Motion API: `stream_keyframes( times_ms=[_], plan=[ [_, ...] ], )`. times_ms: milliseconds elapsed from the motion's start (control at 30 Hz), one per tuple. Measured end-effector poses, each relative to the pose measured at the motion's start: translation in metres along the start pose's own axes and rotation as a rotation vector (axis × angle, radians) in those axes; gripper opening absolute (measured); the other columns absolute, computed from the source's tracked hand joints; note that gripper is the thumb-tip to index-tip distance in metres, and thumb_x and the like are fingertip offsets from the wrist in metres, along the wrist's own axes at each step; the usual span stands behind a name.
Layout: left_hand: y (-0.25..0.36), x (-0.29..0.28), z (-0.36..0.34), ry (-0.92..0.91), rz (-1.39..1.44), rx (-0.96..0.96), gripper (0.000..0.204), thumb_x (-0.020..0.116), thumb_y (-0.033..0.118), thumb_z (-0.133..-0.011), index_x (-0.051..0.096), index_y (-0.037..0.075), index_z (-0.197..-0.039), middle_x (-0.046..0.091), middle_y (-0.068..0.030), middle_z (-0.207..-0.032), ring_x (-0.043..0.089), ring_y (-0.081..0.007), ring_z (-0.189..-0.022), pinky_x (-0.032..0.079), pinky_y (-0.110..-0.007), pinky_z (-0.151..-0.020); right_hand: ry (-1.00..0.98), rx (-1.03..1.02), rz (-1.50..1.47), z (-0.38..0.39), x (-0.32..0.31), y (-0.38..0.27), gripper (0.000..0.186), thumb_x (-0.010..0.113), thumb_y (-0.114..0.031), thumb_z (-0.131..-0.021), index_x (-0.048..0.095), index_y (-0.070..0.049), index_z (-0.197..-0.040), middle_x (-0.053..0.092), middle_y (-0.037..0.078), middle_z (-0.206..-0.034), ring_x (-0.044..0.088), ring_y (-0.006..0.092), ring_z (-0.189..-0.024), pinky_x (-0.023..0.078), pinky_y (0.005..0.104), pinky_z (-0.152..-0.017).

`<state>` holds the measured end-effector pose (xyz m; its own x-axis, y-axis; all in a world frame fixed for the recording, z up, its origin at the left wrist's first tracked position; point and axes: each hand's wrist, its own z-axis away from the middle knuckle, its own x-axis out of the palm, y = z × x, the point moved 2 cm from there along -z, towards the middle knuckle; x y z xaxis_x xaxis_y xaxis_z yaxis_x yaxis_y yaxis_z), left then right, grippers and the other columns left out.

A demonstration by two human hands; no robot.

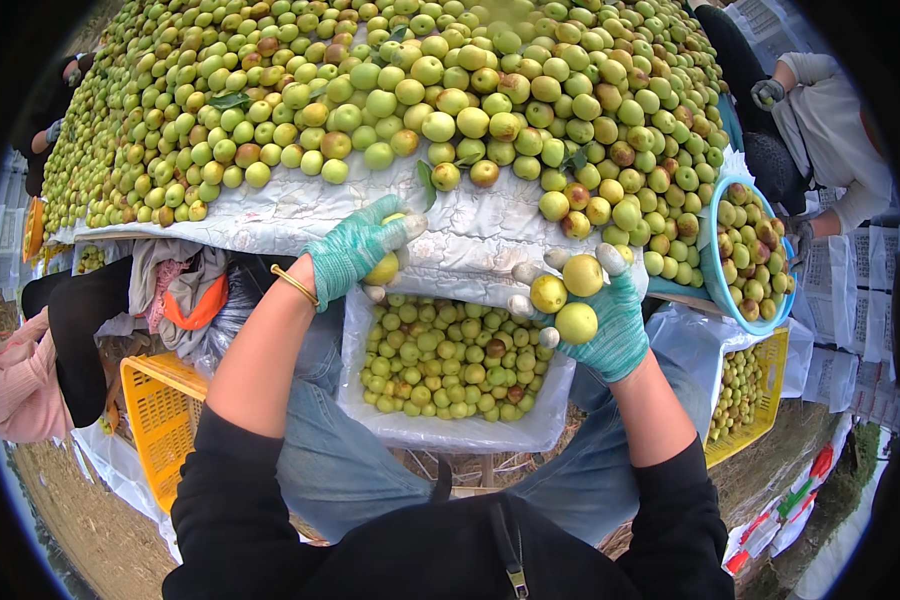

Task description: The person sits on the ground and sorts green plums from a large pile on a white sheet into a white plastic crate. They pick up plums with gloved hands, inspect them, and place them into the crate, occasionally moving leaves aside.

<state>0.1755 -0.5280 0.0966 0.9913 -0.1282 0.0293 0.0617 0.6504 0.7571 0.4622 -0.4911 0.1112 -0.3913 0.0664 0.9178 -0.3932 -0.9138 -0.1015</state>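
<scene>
My left hand [348, 248], in a green knit glove with pale fingertips, curls its fingers around a yellow-green jujube [382, 269] over the cloth's near edge. Part of another jujube shows by its fingertips. My right hand [618, 325], gloved alike, is turned palm up and cups three jujubes [576, 323] with its fingers bent around them. Between and below both hands sits a crate lined with white plastic [450, 432], holding many green jujubes [440, 360]. Beyond the hands, a big heap of green and brown-blotched jujubes [390, 100] covers the table.
Pale quilted cloth [290, 208] lies along the table's near edge. A blue basin of browner jujubes [712, 262] stands at right, above a lined yellow crate [770, 390]. An orange-yellow crate [165, 420] is at left. Other people sit at both sides, one with a gloved hand [767, 94].
</scene>
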Motion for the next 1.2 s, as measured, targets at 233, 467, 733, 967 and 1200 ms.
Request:
stream_keyframes(
  times_ms=[233, 467, 733, 967, 1200],
  plan=[
    [-0.055, 0.045, 0.032, -0.405, 0.285, -0.279, 0.045, 0.049, 0.048, -0.094, 0.052, 0.01, -0.117, 0.061, -0.0098, -0.094, 0.066, -0.0189, -0.075, 0.056, -0.029, -0.056, 0.031, 0.281, -0.145, -0.008, -0.029, 0.04, 0.063, 0.037, -0.056, -0.095, 0.052, 0.0, -0.119, 0.04, 0.027, -0.137, 0.042, 0.0519, -0.122, 0.054, 0.06, -0.078],
    [-0.05, 0.056, 0.038, -0.159, -0.264, 0.218, 0.05, 0.061, 0.036, -0.09, 0.048, 0.001, -0.124, 0.054, -0.0077, -0.116, 0.054, -0.015, -0.11, 0.046, -0.027, -0.092, -0.013, 0.332, -0.118, -0.013, -0.029, 0.057, 0.063, 0.038, -0.053, -0.095, 0.047, 0.003, -0.124, 0.04, 0.028, -0.135, 0.043, 0.0513, -0.121, 0.053, 0.0581, -0.082],
    [-0.046, 0.089, 0.046, 0.074, -0.589, 0.692, 0.047, 0.076, 0.024, -0.077, 0.053, 0.005, -0.113, 0.057, -0.0071, -0.102, 0.056, -0.0173, -0.094, 0.048, -0.03, -0.084, 0.211, 0.223, 0.12, -0.016, -0.015, 0.066, 0.055, 0.048, -0.044, -0.095, 0.043, -0.003, -0.131, 0.047, 0.017, -0.131, 0.056, 0.0306, -0.114, 0.057, 0.0468, -0.085],
    [-0.041, 0.051, 0.04, 0.201, -0.481, 0.385, 0.042, 0.074, 0.016, -0.076, 0.053, 0.004, -0.111, 0.061, -0.0033, -0.097, 0.057, -0.0098, -0.086, 0.049, -0.024, -0.078, 0.333, 0.324, 0.387, -0.021, -0.027, 0.076, 0.047, 0.058, -0.038, -0.092, 0.046, -0.007, -0.126, 0.059, 0.015, -0.114, 0.062, 0.0169, -0.077, 0.055, 0.0251, -0.056],
    [-0.041, 0.06, 0.041, 0.115, -0.404, 0.361, 0.039, 0.074, 0.016, -0.079, 0.055, 0.004, -0.11, 0.06, -0.0018, -0.099, 0.056, -0.0067, -0.085, 0.049, -0.021, -0.075, 0.472, 0.372, 0.273, -0.014, -0.03, 0.083, 0.047, 0.054, -0.034, -0.095, 0.041, -0.007, -0.131, 0.057, 0.017, -0.112, 0.061, 0.0189, -0.079, 0.05, 0.0221, -0.048]
  ],
)
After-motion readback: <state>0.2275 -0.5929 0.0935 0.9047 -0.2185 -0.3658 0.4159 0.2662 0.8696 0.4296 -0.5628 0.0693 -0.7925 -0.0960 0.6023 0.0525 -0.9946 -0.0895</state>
